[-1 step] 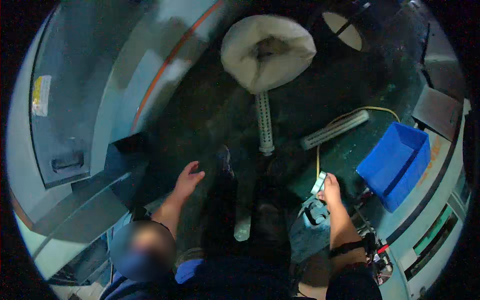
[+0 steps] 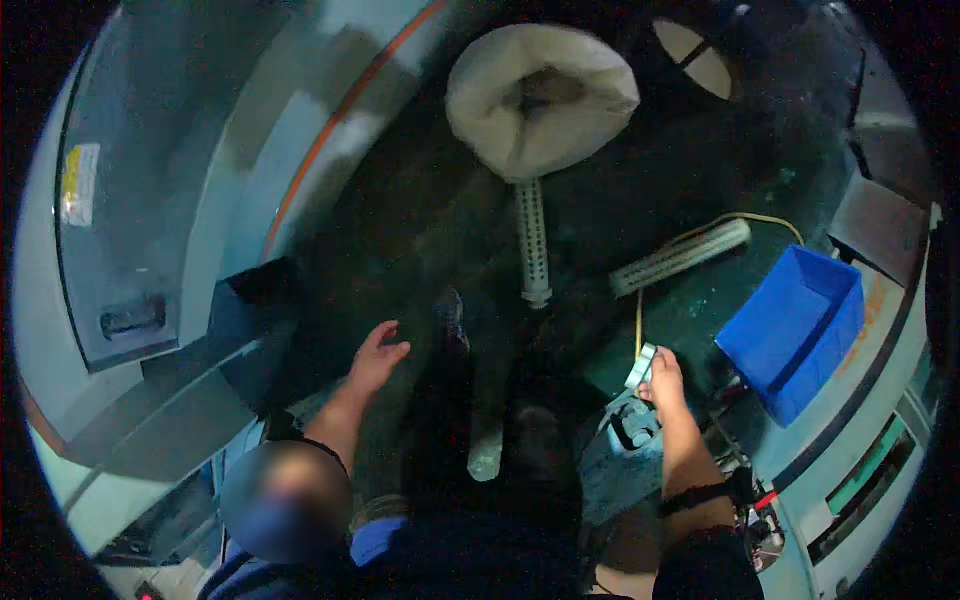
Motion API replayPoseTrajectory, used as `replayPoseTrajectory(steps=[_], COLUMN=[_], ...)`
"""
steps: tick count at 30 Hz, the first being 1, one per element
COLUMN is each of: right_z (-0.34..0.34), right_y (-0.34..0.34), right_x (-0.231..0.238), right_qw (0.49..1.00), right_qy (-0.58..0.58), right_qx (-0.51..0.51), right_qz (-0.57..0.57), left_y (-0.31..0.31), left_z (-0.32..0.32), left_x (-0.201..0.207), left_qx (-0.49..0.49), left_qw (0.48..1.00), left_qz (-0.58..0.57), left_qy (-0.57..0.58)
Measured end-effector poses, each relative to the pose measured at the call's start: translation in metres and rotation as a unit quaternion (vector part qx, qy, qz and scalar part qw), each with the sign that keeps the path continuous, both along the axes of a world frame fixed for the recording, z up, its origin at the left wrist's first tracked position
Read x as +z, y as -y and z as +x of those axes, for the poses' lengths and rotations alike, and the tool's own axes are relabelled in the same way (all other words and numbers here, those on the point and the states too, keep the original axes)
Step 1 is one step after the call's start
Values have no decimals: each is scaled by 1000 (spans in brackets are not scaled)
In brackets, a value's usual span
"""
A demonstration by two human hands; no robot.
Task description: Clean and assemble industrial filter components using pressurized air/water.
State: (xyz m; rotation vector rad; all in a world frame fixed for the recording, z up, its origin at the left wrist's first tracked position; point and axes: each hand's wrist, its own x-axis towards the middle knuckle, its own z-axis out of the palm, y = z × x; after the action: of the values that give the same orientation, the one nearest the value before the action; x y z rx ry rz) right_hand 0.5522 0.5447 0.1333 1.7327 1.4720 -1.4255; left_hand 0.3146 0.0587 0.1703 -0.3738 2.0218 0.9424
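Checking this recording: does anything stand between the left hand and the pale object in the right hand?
Nothing visible stands between the left hand and the pale object in the right hand. The perforated tube stops forward of that line.

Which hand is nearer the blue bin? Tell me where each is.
Right. The right hand, holding a pale object, is left of the blue bin, not touching it; the left hand is much farther left.
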Motion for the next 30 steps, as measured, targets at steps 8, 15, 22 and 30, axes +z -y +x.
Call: replayPoseTrajectory(steps=[8,15,22,30], right_z=[39,-53,-70,13], right_y=[-50,-16,25,112], right_x=[-72,-59,-12,-105], right_qw=[946,929,911,894], right_qy=[-135,-91,-75,-134], right_qx=[295,348,390,414], right_qz=[21,87,113,103], left_y=[66,121,183,182], left_z=[71,109,106,23], left_x=[-15,2,-59,-188], left_qx=[21,79,1,-203], left_qw=[991,990,984,919], left_qz=[-113,-116,-156,-270], left_qy=[66,32,-85,-205])
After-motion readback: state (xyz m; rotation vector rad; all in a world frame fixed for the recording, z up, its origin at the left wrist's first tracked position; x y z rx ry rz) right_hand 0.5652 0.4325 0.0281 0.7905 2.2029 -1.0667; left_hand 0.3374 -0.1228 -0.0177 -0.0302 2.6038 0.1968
